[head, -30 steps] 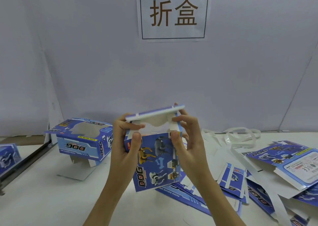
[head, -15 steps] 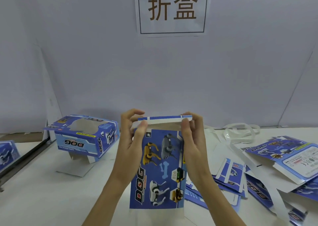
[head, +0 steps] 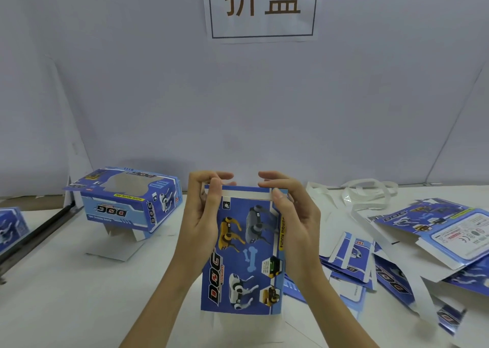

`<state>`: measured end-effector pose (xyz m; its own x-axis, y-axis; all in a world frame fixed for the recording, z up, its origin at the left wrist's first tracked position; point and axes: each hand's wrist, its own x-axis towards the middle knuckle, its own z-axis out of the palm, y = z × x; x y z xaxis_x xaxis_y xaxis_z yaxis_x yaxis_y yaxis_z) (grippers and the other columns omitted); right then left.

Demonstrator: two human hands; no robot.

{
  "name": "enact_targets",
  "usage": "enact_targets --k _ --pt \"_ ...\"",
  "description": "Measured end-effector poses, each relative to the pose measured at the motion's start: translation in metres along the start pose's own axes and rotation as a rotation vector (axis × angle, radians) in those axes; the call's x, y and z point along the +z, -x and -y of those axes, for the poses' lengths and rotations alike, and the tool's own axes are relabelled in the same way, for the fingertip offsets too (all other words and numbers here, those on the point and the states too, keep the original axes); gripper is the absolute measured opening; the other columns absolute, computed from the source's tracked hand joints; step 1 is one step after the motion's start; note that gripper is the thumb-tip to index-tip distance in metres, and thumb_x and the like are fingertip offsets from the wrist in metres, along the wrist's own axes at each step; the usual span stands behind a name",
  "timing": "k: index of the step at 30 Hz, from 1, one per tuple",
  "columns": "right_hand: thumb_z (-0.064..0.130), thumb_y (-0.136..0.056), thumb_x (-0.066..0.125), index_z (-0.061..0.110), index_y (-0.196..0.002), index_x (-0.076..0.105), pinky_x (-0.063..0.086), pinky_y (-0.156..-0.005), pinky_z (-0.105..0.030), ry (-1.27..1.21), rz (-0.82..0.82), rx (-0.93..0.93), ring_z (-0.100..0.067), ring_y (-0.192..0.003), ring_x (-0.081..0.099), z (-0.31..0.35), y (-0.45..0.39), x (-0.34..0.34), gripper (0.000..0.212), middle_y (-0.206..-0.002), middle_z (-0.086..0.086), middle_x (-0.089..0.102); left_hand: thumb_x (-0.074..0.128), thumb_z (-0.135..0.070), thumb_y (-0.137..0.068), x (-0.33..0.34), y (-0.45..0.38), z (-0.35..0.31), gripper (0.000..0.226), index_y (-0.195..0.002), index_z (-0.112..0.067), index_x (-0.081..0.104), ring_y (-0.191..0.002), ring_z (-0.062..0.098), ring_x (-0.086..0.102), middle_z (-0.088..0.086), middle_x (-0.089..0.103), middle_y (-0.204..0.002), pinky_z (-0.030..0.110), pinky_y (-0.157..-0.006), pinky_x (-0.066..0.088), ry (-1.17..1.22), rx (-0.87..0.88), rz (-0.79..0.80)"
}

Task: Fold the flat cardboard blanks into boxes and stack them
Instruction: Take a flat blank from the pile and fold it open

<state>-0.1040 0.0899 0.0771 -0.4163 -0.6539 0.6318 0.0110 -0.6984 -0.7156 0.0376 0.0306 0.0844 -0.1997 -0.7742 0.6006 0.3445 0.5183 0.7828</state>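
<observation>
**Both hands pinch the top flap of an upright box**

A blue printed box (head: 242,257) stands upright at the middle of the desk (head: 66,294), close to the near edge, its dog-picture face turned to the camera. The left hand (head: 202,215) pinches the top left corner of the box, thumb in front and fingers curled over behind. The right hand (head: 293,215) pinches the top right corner the same way, thumb on the white strip of the top flap (head: 246,192). The flap lies folded along the top edge; whether it is tucked in cannot be told.

A folded box (head: 127,202) sits near the far left corner of the desk, tilted on a loose white flap beneath it. Between it and the held box the desk surface is open. On the right side a pile of flat blanks (head: 423,247) spreads from just beside the right forearm to the right edge, where it is cut off. White strips (head: 367,196) lie looped at the far edge behind the pile.

A partly seen blue box (head: 12,225) is cut off at the left edge. The bottom of the held box is white and blurred against the desk. A paper sign (head: 262,6) hangs on the back wall, its top cut off.
</observation>
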Motion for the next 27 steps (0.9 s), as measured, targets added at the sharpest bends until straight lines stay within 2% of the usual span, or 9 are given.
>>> enact_targets --k 4,9,11,13,16,20,25,27 --pt "0.039 -0.099 0.059 0.02 -0.101 0.074 0.064 -0.072 -0.03 0.002 -0.034 0.005 -0.025 -0.121 0.067 0.0014 0.002 0.0038 0.024 -0.126 0.001 0.069 0.048 -0.051 -0.101 0.0018 0.0016 0.0005 0.013 -0.104 -0.045 0.059 -0.1 0.025 0.077 -0.008 0.07 -0.124 0.028 -0.063 0.063 -0.02 0.035 0.003" --pt "0.041 -0.099 0.06 0.029 -0.1 0.074 0.065 -0.072 -0.035 0.025 -0.062 0.013 -0.028 -0.12 0.068 -0.0013 0.0033 0.0032 0.018 -0.125 0.001 0.069 0.053 -0.046 -0.1 0.0008 0.0016 -0.0008 0.008 -0.1 -0.042 0.06 -0.111 0.027 0.074 -0.004 0.067 -0.131 0.029 -0.068 0.064 0.011 0.03 0.0" --pt "0.045 -0.097 0.06 0.026 -0.102 0.073 0.064 -0.071 -0.032 0.032 -0.069 0.021 -0.028 -0.118 0.069 0.0 0.0036 0.0049 0.024 -0.124 0.002 0.069 0.064 -0.048 -0.093 -0.001 0.0017 -0.0018 0.009 -0.101 -0.045 0.06 -0.119 0.025 0.07 -0.007 0.066 -0.133 0.031 -0.073 0.065 -0.018 0.049 0.024" --pt "0.047 -0.097 0.058 0.019 -0.108 0.07 0.063 -0.069 -0.028 0.066 -0.074 -0.002 -0.026 -0.115 0.071 -0.0003 0.0045 0.0061 0.032 -0.122 0.004 0.07 0.071 -0.035 -0.091 -0.0025 0.0024 -0.0016 0.018 -0.102 -0.045 0.061 -0.122 0.025 0.069 -0.008 0.066 -0.133 0.031 -0.075 0.065 -0.032 0.057 0.054" --pt "0.062 -0.097 0.057 0.016 -0.112 0.069 0.063 -0.071 -0.026 0.115 -0.067 -0.034 -0.027 -0.116 0.07 -0.0004 0.0067 0.0092 0.05 -0.122 0.004 0.069 0.072 -0.023 -0.088 -0.0042 0.0021 -0.0023 0.025 -0.101 -0.042 0.062 -0.115 0.028 0.072 -0.005 0.069 -0.132 0.032 -0.071 0.065 -0.022 0.025 0.058" --pt "0.074 -0.088 0.061 0.021 -0.105 0.072 0.064 -0.07 -0.029 0.122 -0.065 -0.022 -0.028 -0.121 0.068 -0.0011 0.0064 0.0097 0.057 -0.129 0.001 0.066 0.075 -0.03 -0.087 -0.0062 0.0023 -0.0032 0.016 -0.098 -0.036 0.064 -0.107 0.03 0.076 -0.003 0.071 -0.132 0.034 -0.067 0.065 -0.008 0.009 0.037" --pt "0.075 -0.086 0.064 0.01 -0.101 0.071 0.064 -0.068 -0.029 0.096 -0.086 0.004 -0.029 -0.118 0.07 -0.0042 0.0045 0.0071 0.067 -0.125 0.004 0.068 0.075 -0.032 -0.085 -0.0034 0.0025 -0.0012 0.012 -0.092 -0.032 0.065 -0.107 0.03 0.076 -0.001 0.072 -0.131 0.034 -0.066 0.065 0.007 0.009 0.034" --pt "0.069 -0.09 0.064 0.004 -0.101 0.072 0.063 -0.068 -0.027 0.097 -0.091 0.004 -0.027 -0.117 0.069 -0.0052 0.0042 0.0064 0.066 -0.125 0.005 0.068 0.075 -0.034 -0.085 -0.0033 0.0026 -0.0004 0.012 -0.09 -0.031 0.065 -0.105 0.03 0.076 -0.002 0.072 -0.129 0.034 -0.065 0.065 -0.003 0.01 0.03"
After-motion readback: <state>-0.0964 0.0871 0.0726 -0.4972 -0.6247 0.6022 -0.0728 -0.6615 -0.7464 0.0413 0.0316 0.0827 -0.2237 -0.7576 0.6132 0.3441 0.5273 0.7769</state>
